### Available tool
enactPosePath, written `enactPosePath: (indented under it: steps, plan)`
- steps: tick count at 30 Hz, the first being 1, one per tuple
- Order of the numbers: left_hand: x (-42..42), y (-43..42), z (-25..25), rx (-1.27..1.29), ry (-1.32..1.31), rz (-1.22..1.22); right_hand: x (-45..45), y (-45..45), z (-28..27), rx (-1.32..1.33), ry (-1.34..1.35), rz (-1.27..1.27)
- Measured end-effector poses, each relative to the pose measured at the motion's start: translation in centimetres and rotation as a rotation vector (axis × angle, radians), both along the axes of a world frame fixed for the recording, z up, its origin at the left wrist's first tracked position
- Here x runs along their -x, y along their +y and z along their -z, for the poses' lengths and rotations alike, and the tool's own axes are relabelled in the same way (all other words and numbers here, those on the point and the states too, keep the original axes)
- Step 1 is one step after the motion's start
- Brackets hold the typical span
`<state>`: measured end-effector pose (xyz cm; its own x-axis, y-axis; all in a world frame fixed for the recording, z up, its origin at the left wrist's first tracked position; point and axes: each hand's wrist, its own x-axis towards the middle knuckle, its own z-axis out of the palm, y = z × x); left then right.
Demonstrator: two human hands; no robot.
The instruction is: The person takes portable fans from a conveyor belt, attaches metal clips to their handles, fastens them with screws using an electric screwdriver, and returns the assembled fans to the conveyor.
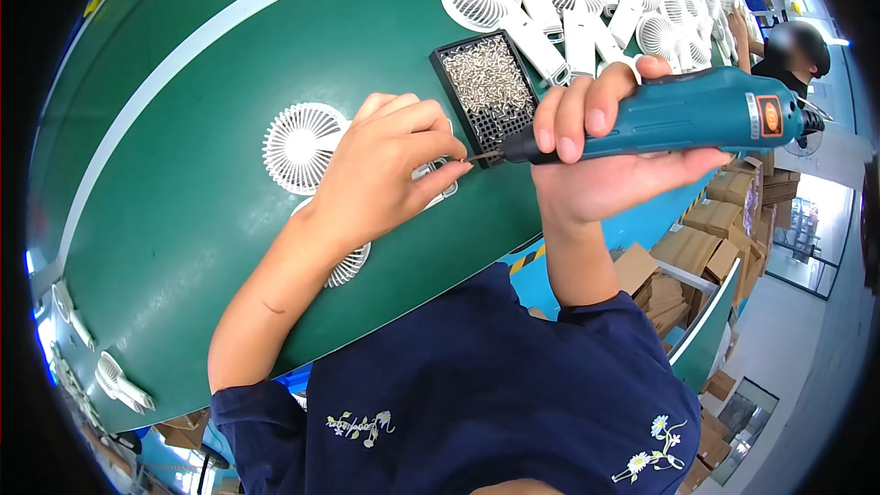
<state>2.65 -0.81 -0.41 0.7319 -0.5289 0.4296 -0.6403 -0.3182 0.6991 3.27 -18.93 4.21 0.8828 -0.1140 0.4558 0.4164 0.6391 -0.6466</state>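
Observation:
In the head view, my right hand (596, 147) is wrapped round a teal electric screwdriver (687, 115), its bit pointing left. The thumb and forefinger of my left hand (390, 160) pinch a tiny screw at the tip of the bit (481, 157). Beneath my left hand lies a white handheld fan (302, 147), its handle mostly hidden. Part of a second white fan grille (350, 266) shows under my left forearm. Just beyond the bit is a black tray (449, 82) heaped with small silver screws (486, 73).
Many white handheld fans (573, 0) are piled at the far right of the green table (183, 174). A few more fans (121, 383) lie at the left end. Cardboard boxes (683, 252) stand at right, and a co-worker (788, 55) is beyond the pile.

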Motion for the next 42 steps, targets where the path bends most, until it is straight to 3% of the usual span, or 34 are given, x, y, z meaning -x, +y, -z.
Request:
enactPosePath:
  steps: [6, 9, 21, 30, 35, 42]
  plan:
    - [0.3, -0.1, -0.1, -0.05, -0.001, 0.042, 0.5, 0.5, 0.7, 0.034, 0.039, -0.031]
    - [0.5, -0.1, -0.1, -0.116, 0.009, 0.117, 1.1, 0.8, 1.0, -0.066, 0.076, -0.188]
    - [0.7, 0.1, -0.3, -0.173, -0.015, 0.113, 1.2, 0.7, 1.3, -0.06, 0.036, -0.196]
    - [2.0, 0.9, -1.8, -0.226, 0.001, -0.022, 0.4, 1.1, 1.3, 0.085, -0.206, -0.275]
    - [3.1, 1.3, -1.1, -0.201, 0.048, -0.208, 0.3, 3.6, 1.3, 0.041, -0.143, -0.169]
    - [3.2, 1.7, -0.9, -0.205, 0.038, -0.207, -0.5, 2.7, 2.0, 0.148, -0.202, -0.296]
